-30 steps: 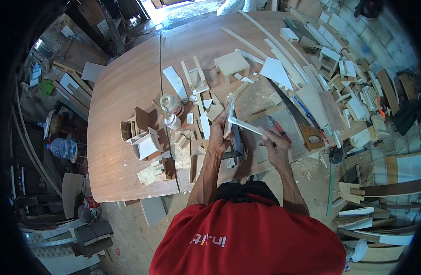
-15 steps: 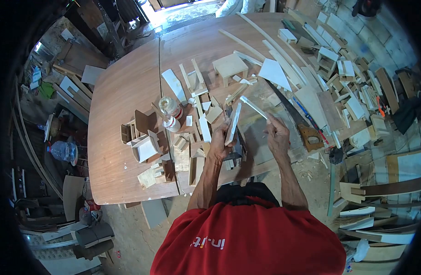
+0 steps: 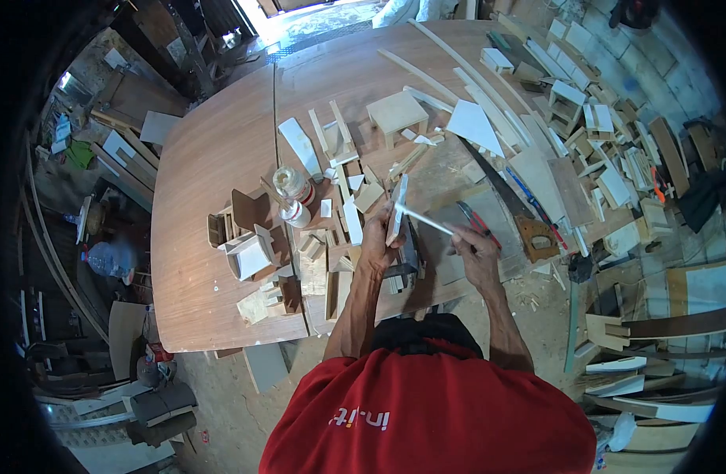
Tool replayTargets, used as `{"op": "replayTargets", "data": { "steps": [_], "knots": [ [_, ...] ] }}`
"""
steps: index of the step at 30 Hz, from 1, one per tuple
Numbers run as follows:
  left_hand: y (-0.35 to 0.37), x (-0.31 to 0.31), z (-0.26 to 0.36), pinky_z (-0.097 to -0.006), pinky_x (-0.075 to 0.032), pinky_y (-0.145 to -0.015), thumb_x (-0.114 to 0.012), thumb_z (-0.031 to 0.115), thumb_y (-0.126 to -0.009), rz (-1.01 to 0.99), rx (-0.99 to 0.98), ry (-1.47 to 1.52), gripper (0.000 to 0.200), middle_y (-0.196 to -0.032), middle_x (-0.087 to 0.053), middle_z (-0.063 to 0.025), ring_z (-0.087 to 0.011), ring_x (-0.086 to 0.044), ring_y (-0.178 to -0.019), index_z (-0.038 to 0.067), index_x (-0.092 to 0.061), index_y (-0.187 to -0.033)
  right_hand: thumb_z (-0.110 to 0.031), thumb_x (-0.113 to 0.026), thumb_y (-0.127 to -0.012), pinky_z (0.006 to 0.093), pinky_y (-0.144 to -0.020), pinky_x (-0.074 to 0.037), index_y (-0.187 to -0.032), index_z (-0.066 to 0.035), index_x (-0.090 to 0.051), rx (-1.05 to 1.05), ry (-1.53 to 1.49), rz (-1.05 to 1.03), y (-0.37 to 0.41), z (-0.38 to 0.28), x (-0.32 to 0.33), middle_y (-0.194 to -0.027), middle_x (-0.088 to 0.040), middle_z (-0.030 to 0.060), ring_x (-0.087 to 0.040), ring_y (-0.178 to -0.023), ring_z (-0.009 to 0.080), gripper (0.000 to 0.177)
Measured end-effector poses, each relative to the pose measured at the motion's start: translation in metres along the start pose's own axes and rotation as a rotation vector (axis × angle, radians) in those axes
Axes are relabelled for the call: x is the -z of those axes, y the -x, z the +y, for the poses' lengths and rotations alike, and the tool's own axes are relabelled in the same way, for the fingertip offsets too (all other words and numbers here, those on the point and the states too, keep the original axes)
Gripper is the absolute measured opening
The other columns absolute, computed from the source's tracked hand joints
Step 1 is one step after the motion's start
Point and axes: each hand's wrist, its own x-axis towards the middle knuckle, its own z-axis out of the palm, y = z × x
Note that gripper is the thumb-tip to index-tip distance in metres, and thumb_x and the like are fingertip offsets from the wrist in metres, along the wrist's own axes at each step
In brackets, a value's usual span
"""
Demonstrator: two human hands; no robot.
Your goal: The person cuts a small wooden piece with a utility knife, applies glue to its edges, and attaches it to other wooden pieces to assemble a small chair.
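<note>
My left hand (image 3: 375,243) is closed around a small flat wooden piece (image 3: 400,197), held up on edge above the table. White, wet-looking stuff shows on the edge facing me. In my right hand (image 3: 478,259) the fingers pinch a thin pale stick (image 3: 431,220). Its whitened tip meets the edge of the wooden piece near my left fingers. A dark tool like a hammer (image 3: 401,270) lies partly hidden below my left hand. Pliers with red handles (image 3: 483,227) rest just beyond my right hand.
Left of my hands stand a smeared jar (image 3: 288,182) and a white bottle (image 3: 296,213). Small wooden boxes (image 3: 251,251) sit nearby. A handsaw (image 3: 538,239) lies to the right, beside long strips and heaped offcuts. A little wooden stool (image 3: 398,112) stands farther back.
My right hand has shifted slightly left and down, bringing the stick's tip from beyond the wooden piece down onto its edge. The pliers, formerly hidden, now show. My left hand stays nearly still.
</note>
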Motion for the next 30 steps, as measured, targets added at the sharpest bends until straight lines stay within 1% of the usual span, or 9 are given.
{"op": "replayTargets", "data": {
  "steps": [3,6,11,13,16,21,23,27,30],
  "knots": [
    [0.000,-0.006,0.004,-0.0191,-0.026,-0.036,-0.038,0.018,-0.095,0.130,-0.033,-0.091,0.017,-0.061,-0.042,0.0030,-0.0066,-0.035,-0.046,0.011,-0.053,-0.101,-0.015,-0.057,-0.093,0.0253,-0.063,-0.053,-0.112,-0.003,-0.066,-0.009,-0.058,-0.053,0.010,-0.002,0.006,-0.087,-0.060,0.0057,-0.056,-0.071,0.0100,0.024],
    [-0.004,0.005,0.003,-0.0195,-0.026,-0.037,-0.039,0.018,-0.096,0.065,-0.009,-0.029,0.015,-0.060,-0.040,0.0036,-0.0066,-0.035,-0.047,0.011,-0.052,-0.095,-0.013,-0.057,-0.092,0.0247,-0.063,-0.053,-0.112,-0.003,-0.065,-0.035,-0.125,0.007,0.009,-0.002,0.005,-0.084,-0.058,0.0057,-0.056,-0.071,0.0108,0.024],
    [-0.004,0.003,0.002,-0.0203,-0.026,-0.037,-0.039,0.020,-0.096,0.065,-0.027,-0.044,0.020,-0.060,-0.038,0.0037,-0.0068,-0.034,-0.045,0.008,-0.055,-0.102,-0.012,-0.057,-0.093,0.0237,-0.061,-0.051,-0.112,-0.003,-0.065,0.017,-0.101,0.038,0.004,0.001,0.001,-0.084,-0.059,0.0056,-0.056,-0.070,0.0106,0.023],
    [0.000,-0.008,0.005,-0.0207,-0.026,-0.037,-0.039,0.021,-0.097,0.188,-0.046,-0.068,0.023,-0.059,-0.039,0.0036,-0.0067,-0.033,-0.045,0.005,-0.055,-0.102,-0.013,-0.056,-0.093,0.0241,-0.061,-0.051,-0.112,-0.003,-0.065,0.057,-0.012,-0.036,0.006,-0.005,0.000,-0.085,-0.060,0.0053,-0.057,-0.070,0.0104,0.023],
    [-0.006,0.004,0.004,-0.0209,-0.026,-0.037,-0.040,0.022,-0.097,0.195,-0.081,-0.031,0.026,-0.061,-0.041,0.0027,-0.0069,-0.035,-0.045,0.002,-0.056,-0.103,-0.014,-0.056,-0.093,0.0246,-0.061,-0.052,-0.112,-0.003,-0.065,0.037,-0.052,-0.139,0.010,-0.011,0.004,-0.085,-0.059,0.0045,-0.056,-0.070,0.0099,0.023],
    [0.000,0.008,0.006,-0.0205,-0.027,-0.037,-0.039,0.022,-0.097,0.151,-0.109,-0.020,0.029,-0.065,-0.045,-0.0005,-0.0077,-0.038,-0.045,0.000,-0.055,-0.107,-0.014,-0.056,-0.093,0.0262,-0.062,-0.053,-0.113,-0.004,-0.065,-0.029,-0.135,0.056,0.006,-0.002,-0.002,-0.083,-0.059,0.0043,-0.054,-0.066,0.0088,0.024],
    [-0.002,0.019,0.004,-0.0199,-0.027,-0.036,-0.040,0.023,-0.097,-0.055,-0.052,0.161,0.027,-0.066,-0.050,-0.0010,-0.0075,-0.039,-0.045,0.001,-0.055,-0.101,-0.015,-0.055,-0.094,0.0246,-0.058,-0.051,-0.116,-0.004,-0.064,-0.026,-0.098,0.198,-0.003,0.005,-0.007,-0.078,-0.057,0.0027,-0.052,-0.065,0.0076,0.026],
    [0.005,0.014,0.005,-0.0203,-0.026,-0.035,-0.035,0.025,-0.098,-0.169,0.044,0.357,0.035,-0.066,-0.048,-0.0024,-0.0074,-0.039,-0.044,-0.004,-0.051,-0.109,-0.014,-0.054,-0.094,0.0229,-0.056,-0.049,-0.113,-0.003,-0.065,-0.078,-0.111,0.217,-0.014,0.001,-0.017,-0.073,-0.056,0.0011,-0.052,-0.063,0.0068,0.024],
    [0.009,0.011,0.006,-0.0204,-0.027,-0.035,-0.035,0.024,-0.098,-0.208,0.038,0.321,0.035,-0.066,-0.048,-0.0025,-0.0076,-0.039,-0.044,-0.004,-0.051,-0.112,-0.014,-0.054,-0.094,0.0227,-0.054,-0.046,-0.110,0.000,-0.065,-0.045,-0.018,0.174,-0.020,-0.008,-0.022,-0.072,-0.054,0.0005,-0.051,-0.066,0.0075,0.024]
  ]
}}
